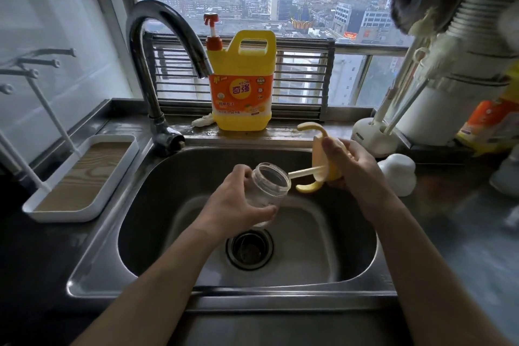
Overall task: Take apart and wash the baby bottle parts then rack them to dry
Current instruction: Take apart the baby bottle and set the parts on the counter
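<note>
Over the steel sink [118,261], my left hand [236,202] grips a clear bottle body [269,185], tilted with its open mouth toward the right. My right hand [351,160] holds the yellow bottle top [323,160], which has two curved yellow handles and a pale straw [306,172] sticking out toward the bottle mouth. The top is off the bottle, and the straw's tip is just outside the rim. A white drying rack [84,205] with upright pegs stands on the counter to the left.
The curved faucet [168,45] arches over the sink's back left, with no water running. A yellow dish soap jug [243,87] stands on the ledge behind. A white brush holder [376,135] with brushes and a white cap-like object [398,174] sit at right.
</note>
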